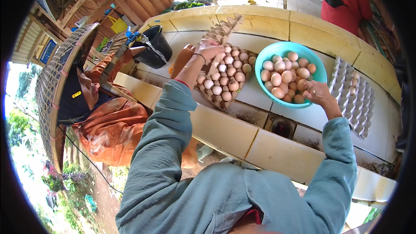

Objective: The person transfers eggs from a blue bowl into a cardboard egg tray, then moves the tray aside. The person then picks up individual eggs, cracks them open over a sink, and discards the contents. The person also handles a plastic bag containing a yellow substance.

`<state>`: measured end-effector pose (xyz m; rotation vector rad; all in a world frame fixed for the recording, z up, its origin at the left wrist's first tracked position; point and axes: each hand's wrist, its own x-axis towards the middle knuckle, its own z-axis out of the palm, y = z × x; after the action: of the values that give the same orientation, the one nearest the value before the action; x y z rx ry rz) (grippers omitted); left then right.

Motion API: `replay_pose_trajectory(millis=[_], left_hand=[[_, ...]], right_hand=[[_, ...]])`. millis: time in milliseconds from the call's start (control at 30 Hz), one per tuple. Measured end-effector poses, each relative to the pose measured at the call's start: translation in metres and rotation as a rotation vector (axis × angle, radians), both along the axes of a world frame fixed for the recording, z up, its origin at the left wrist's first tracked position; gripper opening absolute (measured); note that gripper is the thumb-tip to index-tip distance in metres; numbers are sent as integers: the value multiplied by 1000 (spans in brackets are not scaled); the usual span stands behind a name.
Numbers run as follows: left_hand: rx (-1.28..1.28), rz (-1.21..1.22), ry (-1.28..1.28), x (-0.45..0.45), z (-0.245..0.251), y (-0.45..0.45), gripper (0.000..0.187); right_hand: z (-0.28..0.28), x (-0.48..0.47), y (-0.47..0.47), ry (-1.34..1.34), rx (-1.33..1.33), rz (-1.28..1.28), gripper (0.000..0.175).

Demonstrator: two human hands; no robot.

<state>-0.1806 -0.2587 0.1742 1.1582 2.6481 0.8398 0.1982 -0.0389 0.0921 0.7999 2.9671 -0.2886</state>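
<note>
My left hand (pixel 209 50) is over the far left part of a brown pulp egg tray (pixel 224 104) filled with eggs (pixel 231 71). Its fingers are bent down, and whether they hold an egg or the tray is hidden. To the right stands a turquoise plastic bowl (pixel 259 71) heaped with brown eggs (pixel 286 76). My right hand (pixel 318 93) reaches over the bowl's right rim, its fingertips closed on an egg (pixel 302 85). Beside that hand lies a grey egg tray (pixel 354 107) with a few eggs (pixel 354 82) near its far end.
A co-worker in a woven hat (pixel 61 87) sits at left, one hand (pixel 138 50) near a running blue tap (pixel 131 35) and black bucket (pixel 156 48). Another forearm (pixel 182 63) shows beside mine. A drain hole (pixel 281 128) lies in the tiled counter (pixel 224 125). A person in red (pixel 346 3) stands behind.
</note>
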Motion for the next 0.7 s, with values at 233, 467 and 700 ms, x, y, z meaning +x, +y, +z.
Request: replay_pose_trajectory(millis=[233, 467, 700], left_hand=[[481, 82, -502, -59, 38, -21, 19], [711, 77, -545, -29, 99, -43, 32], [1013, -91, -534, 41, 128, -71, 43]], right_hand=[[-4, -1, -3, -11, 21, -14, 38], [3, -1, -7, 19, -32, -26, 37], [-4, 8, 1, 303, 26, 59, 43]])
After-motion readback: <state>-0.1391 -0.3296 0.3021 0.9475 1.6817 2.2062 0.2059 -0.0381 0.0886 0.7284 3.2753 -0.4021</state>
